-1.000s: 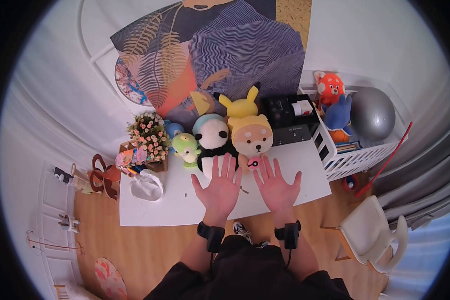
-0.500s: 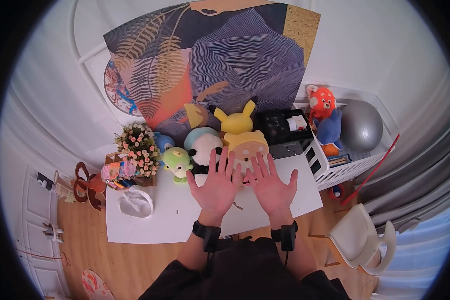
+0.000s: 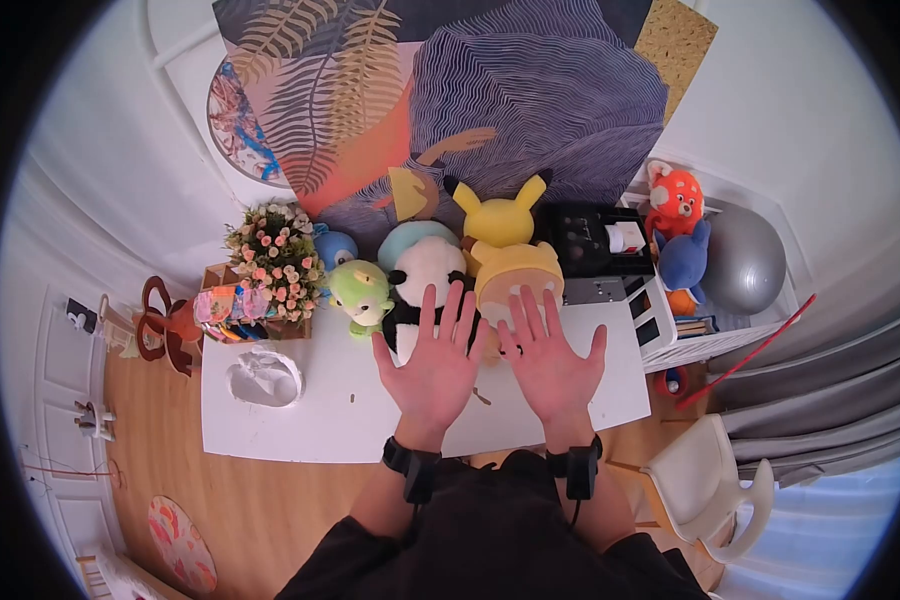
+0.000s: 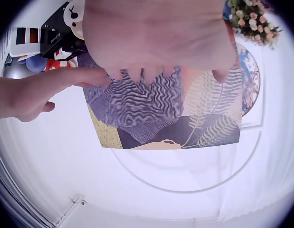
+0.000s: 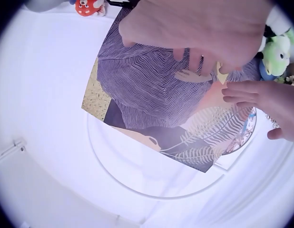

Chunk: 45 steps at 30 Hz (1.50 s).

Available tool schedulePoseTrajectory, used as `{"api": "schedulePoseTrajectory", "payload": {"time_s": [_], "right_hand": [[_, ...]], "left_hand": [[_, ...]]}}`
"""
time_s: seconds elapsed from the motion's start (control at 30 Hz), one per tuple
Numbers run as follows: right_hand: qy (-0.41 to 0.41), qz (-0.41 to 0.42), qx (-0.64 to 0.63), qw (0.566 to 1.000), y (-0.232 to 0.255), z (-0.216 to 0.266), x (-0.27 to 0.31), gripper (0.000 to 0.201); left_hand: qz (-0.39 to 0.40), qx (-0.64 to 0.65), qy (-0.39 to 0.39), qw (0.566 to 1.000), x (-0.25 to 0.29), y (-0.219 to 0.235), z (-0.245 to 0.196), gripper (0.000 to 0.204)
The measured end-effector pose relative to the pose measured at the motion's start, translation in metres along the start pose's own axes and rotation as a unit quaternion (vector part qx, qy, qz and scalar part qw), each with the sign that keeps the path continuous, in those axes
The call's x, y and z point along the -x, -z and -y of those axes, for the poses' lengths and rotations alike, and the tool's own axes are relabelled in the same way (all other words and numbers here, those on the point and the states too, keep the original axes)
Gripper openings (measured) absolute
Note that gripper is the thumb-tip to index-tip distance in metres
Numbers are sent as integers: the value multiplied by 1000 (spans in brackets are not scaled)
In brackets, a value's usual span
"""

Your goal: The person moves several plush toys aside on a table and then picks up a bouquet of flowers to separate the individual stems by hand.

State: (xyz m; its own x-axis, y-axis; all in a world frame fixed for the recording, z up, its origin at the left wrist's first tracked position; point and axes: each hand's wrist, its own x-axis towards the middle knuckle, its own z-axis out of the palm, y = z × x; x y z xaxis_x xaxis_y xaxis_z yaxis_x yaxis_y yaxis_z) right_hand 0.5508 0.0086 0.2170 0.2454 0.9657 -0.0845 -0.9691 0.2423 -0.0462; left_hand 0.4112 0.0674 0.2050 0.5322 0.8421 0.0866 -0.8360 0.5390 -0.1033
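Both hands are held up side by side, palms showing and fingers spread, with nothing in them. In the head view the left hand (image 3: 433, 370) overlaps the lower part of the panda plush (image 3: 428, 272), and the right hand (image 3: 553, 373) overlaps the yellow-hooded dog plush (image 3: 515, 270), hiding much of its face. The left wrist view has the back of the left hand (image 4: 159, 33) large at the top, with the right hand (image 4: 37, 92) at its left. In the right wrist view the right hand (image 5: 199, 31) fills the top, the left hand (image 5: 266, 97) lower right.
On the white table (image 3: 320, 425) stand a green plush (image 3: 360, 293), a yellow long-eared plush (image 3: 500, 220), a flower arrangement (image 3: 275, 262), a white band-like object (image 3: 265, 378) and black boxes (image 3: 580, 240). Right of it are a white crib (image 3: 685, 350) with plushes and a grey ball (image 3: 745, 262), and a chair (image 3: 690, 480).
The head view has shifted, so the table and plushes sit differently in it. Both hands stay raised and spread; the right hand now covers more of the dog plush's face than a second ago.
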Motion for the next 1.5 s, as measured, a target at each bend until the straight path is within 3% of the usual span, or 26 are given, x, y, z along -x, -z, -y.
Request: {"api": "schedulePoseTrajectory", "payload": {"time_s": [0.43,0.77,1.27,1.5], "right_hand": [[-34,-32,-8,999,26,47,-34,79],[-52,-58,-39,996,68,75,-37,78],[-76,-40,-61,994,25,106,-4,74],[-55,-41,-75,995,25,122,9,72]], "left_hand": [[-63,-17,-47,997,-37,35,38,81],[-121,-12,-73,990,-34,67,68,77],[-68,-32,-54,996,-33,17,109,74],[-72,-20,-27,997,-31,22,121,73]]}}
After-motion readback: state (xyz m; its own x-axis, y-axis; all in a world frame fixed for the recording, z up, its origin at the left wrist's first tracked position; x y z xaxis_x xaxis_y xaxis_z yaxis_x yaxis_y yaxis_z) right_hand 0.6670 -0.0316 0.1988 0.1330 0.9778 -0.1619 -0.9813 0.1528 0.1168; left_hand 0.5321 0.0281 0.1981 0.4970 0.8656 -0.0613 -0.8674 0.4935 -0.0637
